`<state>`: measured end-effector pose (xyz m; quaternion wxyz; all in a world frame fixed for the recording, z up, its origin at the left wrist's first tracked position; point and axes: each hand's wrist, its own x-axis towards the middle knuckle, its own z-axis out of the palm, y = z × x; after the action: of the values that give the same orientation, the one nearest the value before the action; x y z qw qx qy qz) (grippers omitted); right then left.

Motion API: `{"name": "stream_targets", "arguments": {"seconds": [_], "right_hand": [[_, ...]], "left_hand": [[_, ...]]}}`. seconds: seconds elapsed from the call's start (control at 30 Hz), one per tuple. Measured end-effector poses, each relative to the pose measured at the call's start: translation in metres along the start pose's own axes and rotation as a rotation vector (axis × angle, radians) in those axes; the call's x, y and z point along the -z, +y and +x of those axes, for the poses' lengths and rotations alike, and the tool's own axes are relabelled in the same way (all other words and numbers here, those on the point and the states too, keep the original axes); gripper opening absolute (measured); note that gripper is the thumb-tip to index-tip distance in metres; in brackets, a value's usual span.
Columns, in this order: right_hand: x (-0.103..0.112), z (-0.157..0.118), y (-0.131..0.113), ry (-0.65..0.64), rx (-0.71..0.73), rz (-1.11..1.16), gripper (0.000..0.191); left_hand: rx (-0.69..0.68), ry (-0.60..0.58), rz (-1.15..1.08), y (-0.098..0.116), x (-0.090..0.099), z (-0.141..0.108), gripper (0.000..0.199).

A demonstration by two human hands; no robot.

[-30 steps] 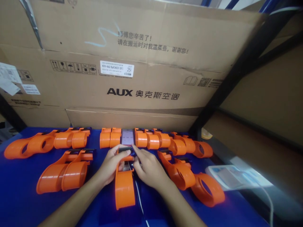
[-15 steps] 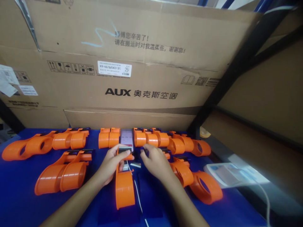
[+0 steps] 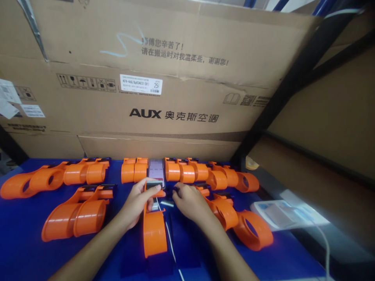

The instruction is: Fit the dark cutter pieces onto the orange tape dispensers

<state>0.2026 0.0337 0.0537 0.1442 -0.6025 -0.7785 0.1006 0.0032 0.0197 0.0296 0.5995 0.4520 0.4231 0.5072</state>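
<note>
By the left hand (image 3: pixel 136 202), an orange holder (image 3: pixel 155 234) is gripped, lower centre of the frame; by the right hand (image 3: pixel 190 200), a small dark-blue piece (image 3: pixel 175 189) is pinched.

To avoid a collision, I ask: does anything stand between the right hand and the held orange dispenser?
Nothing visible seems to block the right hand from the orange dispenser in the left hand; a small silvery strip lies between them, on the table.

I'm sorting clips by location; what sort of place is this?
Probably a workshop bench: many similar orange plastic pieces lined up on a blue tabletop, with a printed cardboard panel standing behind.
</note>
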Motion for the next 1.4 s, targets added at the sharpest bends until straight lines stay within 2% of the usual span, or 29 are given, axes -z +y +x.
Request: {"name": "stream_targets", "arguments": {"seconds": [0.3,0.47,0.53,0.7,0.83,1.0,1.27,1.4], "right_hand": [[-0.003,-0.003,0.001,0.0,-0.001,-0.014,0.019],[0.004,-0.003,-0.003,0.055,-0.021,-0.049,0.021],[0.008,-0.004,-0.006,0.099,0.038,-0.006,0.021],[0.013,-0.01,-0.014,0.242,0.338,0.3,0.03],[0.011,-0.012,-0.016,0.212,0.488,0.328,0.034],[0.007,-0.01,-0.014,0.2,0.45,0.297,0.032],[0.006,-0.006,-0.008,0.356,0.348,0.301,0.025],[0.007,-0.005,-0.009,0.37,0.32,0.288,0.02]], "left_hand": [[0.001,-0.002,0.005,-0.003,0.001,0.0,0.039],[-0.003,-0.007,0.021,-0.002,0.0,0.0,0.038],[-0.011,-0.007,0.027,-0.001,0.0,0.0,0.04],[-0.02,0.04,-0.005,-0.002,-0.001,0.0,0.046],[-0.017,0.068,-0.04,-0.001,-0.003,0.001,0.053],[-0.014,0.073,-0.058,0.002,-0.004,-0.001,0.054],[-0.056,0.184,-0.174,0.012,-0.005,-0.003,0.051],[-0.059,0.195,-0.187,0.015,-0.004,-0.003,0.05]]}}
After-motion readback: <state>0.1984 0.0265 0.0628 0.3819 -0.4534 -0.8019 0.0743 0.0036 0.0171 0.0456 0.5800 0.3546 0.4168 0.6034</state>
